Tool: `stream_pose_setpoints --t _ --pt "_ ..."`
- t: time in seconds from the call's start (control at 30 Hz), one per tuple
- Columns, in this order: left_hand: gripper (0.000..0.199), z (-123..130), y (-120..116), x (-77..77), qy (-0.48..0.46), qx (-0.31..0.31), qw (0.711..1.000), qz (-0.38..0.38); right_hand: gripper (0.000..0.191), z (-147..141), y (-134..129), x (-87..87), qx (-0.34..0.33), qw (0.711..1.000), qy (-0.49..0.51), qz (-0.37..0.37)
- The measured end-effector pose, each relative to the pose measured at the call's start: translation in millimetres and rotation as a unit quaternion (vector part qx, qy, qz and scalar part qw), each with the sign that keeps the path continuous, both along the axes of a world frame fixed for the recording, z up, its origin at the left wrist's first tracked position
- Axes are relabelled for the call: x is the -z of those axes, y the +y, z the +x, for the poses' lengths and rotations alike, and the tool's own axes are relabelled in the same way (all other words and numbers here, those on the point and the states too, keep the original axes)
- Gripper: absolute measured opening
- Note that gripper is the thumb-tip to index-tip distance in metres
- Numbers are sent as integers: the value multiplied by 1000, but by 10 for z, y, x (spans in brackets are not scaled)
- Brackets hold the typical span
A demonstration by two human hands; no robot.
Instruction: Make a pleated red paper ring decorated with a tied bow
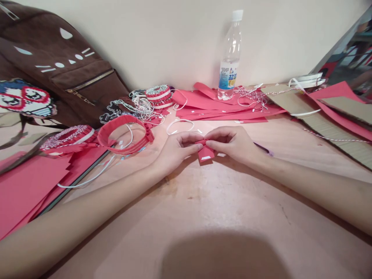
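A small red paper piece (206, 153) with a white patch near its lower edge is held between my two hands, just above the wooden table. My left hand (183, 146) pinches its upper left part between thumb and fingers. From the other side my right hand (229, 142) pinches the upper right part, and the fingertips of both hands nearly meet. The paper's top edge looks folded or rolled there, partly hidden by the fingers. A loop of white cord (180, 121) lies just behind my left hand.
A red paper ring (122, 133), a patterned roll (68, 137) and red sheets (29, 184) lie left, before a brown backpack (87, 87). Behind my hands a bottle (228, 73) stands by red paper (200, 102). Cardboard strips (328, 124) lie right.
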State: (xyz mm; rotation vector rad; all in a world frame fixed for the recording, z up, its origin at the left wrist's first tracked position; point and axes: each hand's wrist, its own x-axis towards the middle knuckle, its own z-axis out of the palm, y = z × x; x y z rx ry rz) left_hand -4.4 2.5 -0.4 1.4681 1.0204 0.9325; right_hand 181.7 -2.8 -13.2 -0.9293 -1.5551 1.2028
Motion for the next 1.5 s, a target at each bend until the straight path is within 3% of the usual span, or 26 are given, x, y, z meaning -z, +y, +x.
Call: stream_pose_setpoints --t 0.17,0.47,0.63,0.87,1.2,1.4,1.5 --pt "18 5 -7 -5 11 -3 1000 11 28 5 -2 -8 -2 999 -14 -31" --pt "16 5 -7 -4 4 19 1000 4 15 13 23 -2 12 999 -32 33" --pt "16 11 -13 -23 10 11 1000 8 25 8 4 -36 -4 999 -41 -10" --pt "16 21 -28 -10 -18 10 1000 -21 18 18 24 -3 -4 999 -44 14" --pt "22 32 -29 -16 -13 -12 1000 -5 23 -23 -7 -17 -25 999 4 -49" --pt "24 45 -62 -21 -1 14 1000 6 16 -10 3 -3 -5 996 -66 68" --pt "29 51 -81 -24 -14 1 1000 -7 19 10 0 -31 46 980 -120 149"
